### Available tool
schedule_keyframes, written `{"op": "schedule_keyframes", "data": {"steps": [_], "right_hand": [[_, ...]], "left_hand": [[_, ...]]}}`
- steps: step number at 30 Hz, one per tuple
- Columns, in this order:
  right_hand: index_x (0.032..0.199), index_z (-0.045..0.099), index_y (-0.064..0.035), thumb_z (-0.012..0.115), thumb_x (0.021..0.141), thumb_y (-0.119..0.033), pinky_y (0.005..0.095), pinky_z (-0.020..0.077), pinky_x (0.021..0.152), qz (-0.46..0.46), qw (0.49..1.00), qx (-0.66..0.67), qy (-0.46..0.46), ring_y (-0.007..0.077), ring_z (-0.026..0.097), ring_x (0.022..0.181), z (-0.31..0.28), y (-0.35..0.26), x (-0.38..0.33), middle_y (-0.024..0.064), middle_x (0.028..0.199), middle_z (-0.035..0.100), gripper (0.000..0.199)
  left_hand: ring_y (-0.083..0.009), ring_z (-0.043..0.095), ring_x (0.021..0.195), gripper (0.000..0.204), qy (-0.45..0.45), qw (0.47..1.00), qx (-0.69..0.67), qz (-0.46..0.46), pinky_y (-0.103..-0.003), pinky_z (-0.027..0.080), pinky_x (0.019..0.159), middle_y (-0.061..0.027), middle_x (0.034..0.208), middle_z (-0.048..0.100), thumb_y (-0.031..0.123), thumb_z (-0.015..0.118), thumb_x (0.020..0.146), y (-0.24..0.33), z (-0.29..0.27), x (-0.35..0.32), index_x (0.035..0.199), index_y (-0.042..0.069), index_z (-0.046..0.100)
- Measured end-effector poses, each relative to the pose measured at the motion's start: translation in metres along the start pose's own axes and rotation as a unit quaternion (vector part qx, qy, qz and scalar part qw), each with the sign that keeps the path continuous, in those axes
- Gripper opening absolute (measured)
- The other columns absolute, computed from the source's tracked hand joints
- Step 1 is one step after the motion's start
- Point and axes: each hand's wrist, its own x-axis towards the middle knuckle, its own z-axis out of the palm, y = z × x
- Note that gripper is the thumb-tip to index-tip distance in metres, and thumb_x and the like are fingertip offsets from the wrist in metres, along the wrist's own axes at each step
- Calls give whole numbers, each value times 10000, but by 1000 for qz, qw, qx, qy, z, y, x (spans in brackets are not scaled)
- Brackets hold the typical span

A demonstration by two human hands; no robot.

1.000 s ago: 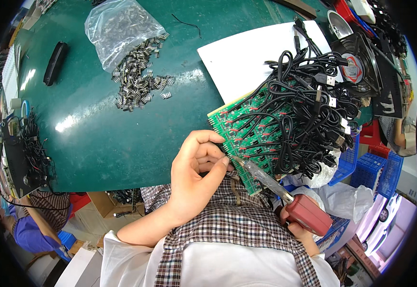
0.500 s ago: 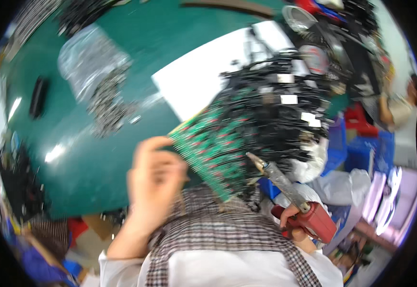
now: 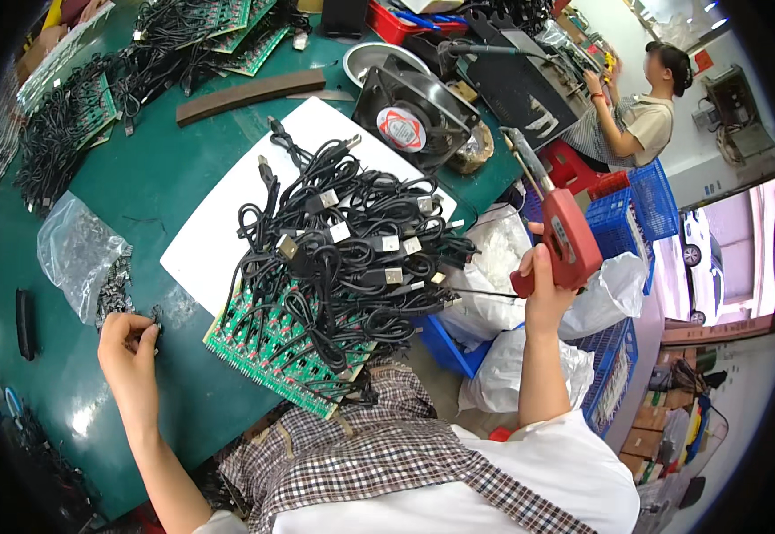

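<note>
Recorded plain green on the table (image 3: 192,400), white on the sheet (image 3: 201,254), brown on the bar (image 3: 250,96), and black on the cables (image 3: 327,298), with silver and white at the plugs (image 3: 393,276). Found green on the boards (image 3: 252,345) with red flecks, red on the iron (image 3: 571,238), and silver and black on the parts (image 3: 113,289). Noted black on the fan (image 3: 448,116) with a red-and-white label (image 3: 401,130), blue on the crates (image 3: 654,198), white on the shirt (image 3: 543,463), and a check of brown, black and white on the apron (image 3: 361,458).

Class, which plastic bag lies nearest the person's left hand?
The clear bag on the green table; the white bags sit beyond the table's right edge.
</note>
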Motion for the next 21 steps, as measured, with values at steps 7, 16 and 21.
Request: {"op": "schedule_keyframes", "data": {"steps": [7, 16, 21], "right_hand": [[1212, 390, 23, 501, 859, -113, 180, 344, 465, -19, 998, 62, -11, 63, 418, 514, -22, -12, -35, 139, 1020, 558, 394], [1192, 348, 41, 563, 834, -340, 188, 348, 451, 3, 982, 148, -116, 103, 433, 523, -12, -49, -98, 114, 990, 481, 565], [1101, 422, 35, 574, 693, -651, 192, 356, 463, 191, 861, -8, -472, 112, 496, 496, -92, -7, -121, 51, 812, 533, 813]], "left_hand": [[-142, 540, 691, 85, 126, 982, -42, 135, -235, 432, 628, -74, 737, 560, -57, 625, 685, 3, 2, -10, 746, -39, 568], [-234, 596, 701, 90, 161, 977, -41, 133, -282, 470, 644, -109, 802, 617, -24, 639, 698, -3, 26, -55, 783, -4, 619], [-150, 617, 687, 86, 16, 926, -374, -49, -239, 493, 628, -81, 769, 629, -33, 621, 753, 15, 29, -88, 837, -16, 621]]}}
